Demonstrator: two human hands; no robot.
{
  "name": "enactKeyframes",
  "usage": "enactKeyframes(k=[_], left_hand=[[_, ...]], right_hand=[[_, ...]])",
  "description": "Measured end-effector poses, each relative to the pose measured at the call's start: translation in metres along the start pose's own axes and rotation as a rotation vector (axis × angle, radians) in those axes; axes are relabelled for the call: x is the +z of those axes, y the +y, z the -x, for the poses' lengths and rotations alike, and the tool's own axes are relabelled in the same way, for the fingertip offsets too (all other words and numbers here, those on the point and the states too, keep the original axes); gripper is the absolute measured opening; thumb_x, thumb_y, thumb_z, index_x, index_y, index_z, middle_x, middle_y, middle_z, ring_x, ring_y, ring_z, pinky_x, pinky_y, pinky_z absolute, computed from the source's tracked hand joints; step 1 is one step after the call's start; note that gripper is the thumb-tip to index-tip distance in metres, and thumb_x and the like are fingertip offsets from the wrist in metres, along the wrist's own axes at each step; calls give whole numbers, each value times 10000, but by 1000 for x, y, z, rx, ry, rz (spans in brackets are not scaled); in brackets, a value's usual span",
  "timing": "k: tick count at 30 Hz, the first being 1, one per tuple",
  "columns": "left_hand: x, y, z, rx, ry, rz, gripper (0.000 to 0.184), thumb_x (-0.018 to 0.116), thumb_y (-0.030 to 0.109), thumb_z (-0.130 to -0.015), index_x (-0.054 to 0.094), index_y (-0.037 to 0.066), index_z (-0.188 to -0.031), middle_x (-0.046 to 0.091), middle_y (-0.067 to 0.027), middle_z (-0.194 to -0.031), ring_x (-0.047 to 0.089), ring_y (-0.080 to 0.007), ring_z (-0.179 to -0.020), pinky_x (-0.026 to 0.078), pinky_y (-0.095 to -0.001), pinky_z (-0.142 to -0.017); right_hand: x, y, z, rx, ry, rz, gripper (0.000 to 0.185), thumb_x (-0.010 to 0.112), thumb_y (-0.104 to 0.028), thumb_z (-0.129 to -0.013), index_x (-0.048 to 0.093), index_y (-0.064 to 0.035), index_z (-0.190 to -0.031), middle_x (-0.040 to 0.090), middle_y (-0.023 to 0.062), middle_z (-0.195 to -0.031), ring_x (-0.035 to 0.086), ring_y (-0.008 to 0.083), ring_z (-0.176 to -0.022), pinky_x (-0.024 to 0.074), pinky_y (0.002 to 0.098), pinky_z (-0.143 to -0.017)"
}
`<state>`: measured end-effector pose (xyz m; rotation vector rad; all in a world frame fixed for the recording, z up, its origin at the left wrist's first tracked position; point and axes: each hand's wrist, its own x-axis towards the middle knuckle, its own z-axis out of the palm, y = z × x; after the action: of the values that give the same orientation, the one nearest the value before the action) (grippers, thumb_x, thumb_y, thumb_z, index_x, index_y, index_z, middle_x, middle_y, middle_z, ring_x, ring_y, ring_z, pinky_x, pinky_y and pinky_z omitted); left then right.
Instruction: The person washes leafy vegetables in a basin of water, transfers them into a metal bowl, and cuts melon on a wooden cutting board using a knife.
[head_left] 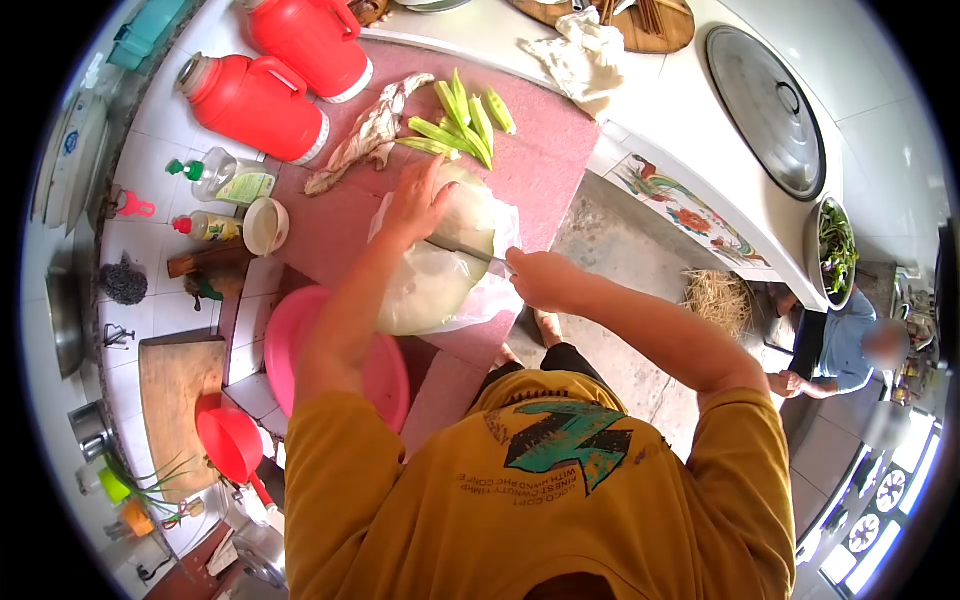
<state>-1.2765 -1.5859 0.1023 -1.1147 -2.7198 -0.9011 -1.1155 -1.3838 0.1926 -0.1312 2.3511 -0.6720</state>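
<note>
A large pale melon, looking like a winter melon, lies on a clear plastic bag on the pink counter. A knife is sunk across it, its blade partly hidden in the flesh. My right hand is closed around the knife's handle at the melon's right side. On the melon's far left part rests my left hand, fingers extended and thumb apart. Just beyond it are several green okra pods and a crumpled cloth.
Two red thermoses stand at the back left. Bottles and a white bowl sit on the left ledge, above a pink basin. A metal lid covers the stove at right. Another person sits by the stove at far right.
</note>
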Motion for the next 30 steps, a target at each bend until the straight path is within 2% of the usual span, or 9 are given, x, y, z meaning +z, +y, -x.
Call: enactKeyframes(k=[8, 15, 18, 19, 20, 21, 25, 27, 30], left_hand=[[0, 3, 8, 43, -30, -68, 581, 523, 359, -920, 374, -19, -1335, 495, -218, -1284, 417, -338, -1233, 239, -472, -1075], [6, 11, 11, 136, 46, -233, 606, 581, 383, -873, 419, -10, -1305, 515, -194, -1245, 443, -351, -1180, 268, -474, -1045], [-4, 11, 10, 105, 82, -44, 549, 656, 268, -831, 471, 4, -1276, 524, -185, -1228, 461, -343, -1170, 315, -456, -1026], [-16, 10, 15, 81, 197, 135, 504, 685, 95, -782, 509, 9, -1247, 526, -174, -1234, 490, -333, -1159, 361, -420, -1013], [-46, 25, 31, 7, 301, 293, 519, 639, 28, -804, 455, -16, -1287, 520, -174, -1272, 527, -296, -1152, 398, -365, -988], [-96, 61, 47, -69, 559, 208, 522, 643, -39, -761, 503, 1, -1263, 559, -178, -1194, 519, -315, -1144, 390, -377, -1003], [-89, 14, 213, -1143, 491, 234, 490, 581, 153, -904, 388, -17, -1320, 534, -184, -1211, 569, -271, -1072, 452, -359, -941], [-45, 7, 281, -1177, 307, 1081, 540, 561, 314, -932, 348, 48, -1351, 526, -106, -1259, 560, -242, -1076, 493, -411, -885], [-29, 55, 276, -1156, 350, 1417, 507, 579, 261, -919, 384, 33, -1328, 538, -115, -1227, 578, -253, -1056, 498, -445, -867]], right_hand=[[36, -5, -3, 68, -6, 17, 201, 413, -102, -886, 453, -7, -1059, 650, 223, -855, 644, 397, -849, 491, 488, -712], [83, 14, -14, 105, 88, -89, 286, 503, -280, -902, 456, -55, -1073, 642, 222, -808, 630, 429, -791, 474, 537, -706], [86, 17, -13, 66, 164, -87, 296, 510, -298, -893, 454, -73, -1077, 643, 220, -816, 625, 435, -790, 470, 539, -712], [80, 18, -15, 59, 169, -82, 297, 513, -298, -889, 452, -76, -1078, 641, 223, -818, 621, 437, -791, 468, 540, -709], [79, 18, -12, 56, 161, -85, 299, 516, -297, -886, 450, -79, -1079, 639, 226, -820, 618, 440, -792, 465, 540, -706], [80, 19, -9, 51, 150, -89, 300, 519, -297, -882, 448, -83, -1080, 637, 228, -823, 614, 442, -793, 463, 540, -703], [82, 29, -10, -90, 194, -65, 296, 522, -291, -883, 436, -62, -1051, 619, 250, -808, 596, 453, -803, 452, 536, -672], [78, 35, 4, -134, 228, -114, 298, 531, -280, -876, 449, -66, -1066, 626, 246, -829, 597, 453, -813, 454, 536, -681], [70, 57, 49, -204, 337, -181, 298, 569, -245, -866, 469, -44, -1062, 623, 247, -818, 584, 467, -807, 466, 508, -656]])
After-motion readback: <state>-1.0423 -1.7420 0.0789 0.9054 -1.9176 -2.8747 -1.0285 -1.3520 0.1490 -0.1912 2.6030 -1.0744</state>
